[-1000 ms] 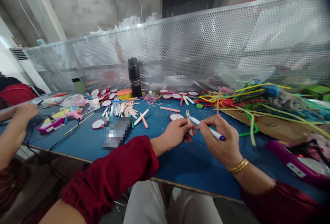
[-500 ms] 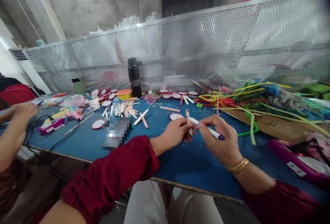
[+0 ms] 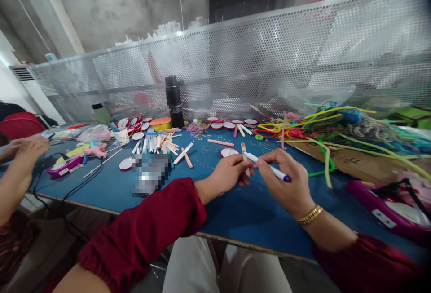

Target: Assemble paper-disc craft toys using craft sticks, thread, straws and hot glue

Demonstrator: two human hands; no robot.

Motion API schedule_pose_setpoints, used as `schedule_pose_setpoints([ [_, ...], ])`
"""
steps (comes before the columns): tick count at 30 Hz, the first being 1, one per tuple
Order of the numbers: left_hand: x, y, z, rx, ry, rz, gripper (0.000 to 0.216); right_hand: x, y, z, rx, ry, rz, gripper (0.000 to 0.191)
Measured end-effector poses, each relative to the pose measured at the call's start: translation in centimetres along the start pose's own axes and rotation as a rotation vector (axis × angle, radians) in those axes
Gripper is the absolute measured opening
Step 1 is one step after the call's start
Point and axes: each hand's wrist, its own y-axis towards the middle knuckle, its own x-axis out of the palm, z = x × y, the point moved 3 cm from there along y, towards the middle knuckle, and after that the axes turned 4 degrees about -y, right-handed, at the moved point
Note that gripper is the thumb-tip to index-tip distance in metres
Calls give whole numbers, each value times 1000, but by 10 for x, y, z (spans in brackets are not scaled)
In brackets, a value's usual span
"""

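Note:
My left hand (image 3: pixel 229 174) pinches a wooden craft stick (image 3: pixel 244 148) upright over the blue table, its upper end coloured. In my right hand (image 3: pixel 286 180) is a white marker pen (image 3: pixel 272 169) with a purple end; its tip meets or nearly meets the stick. Just behind my left hand lies a round white disc with a red rim (image 3: pixel 229 152), partly covered by the fingers. Further back, a pink stick (image 3: pixel 220 142) rests on the table.
Markers and craft sticks (image 3: pixel 161 142) are piled left of centre, before a black bottle (image 3: pixel 174 102). Coloured pipe cleaners (image 3: pixel 336 124) heap at the right, near a purple device (image 3: pixel 384 207). Another person's hands (image 3: pixel 28 149) are at the far left. A perforated metal screen (image 3: pixel 235 73) stands behind.
The view has shifted very slightly. Both hands keep the same hold on the stick and the marker, with almost no visible movement.

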Motion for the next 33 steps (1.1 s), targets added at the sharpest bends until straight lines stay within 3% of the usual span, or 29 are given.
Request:
schedule_pose_setpoints([
  [33, -2, 0, 3, 0, -3, 36, 14, 1, -3, 5, -3, -9, 14, 15],
])
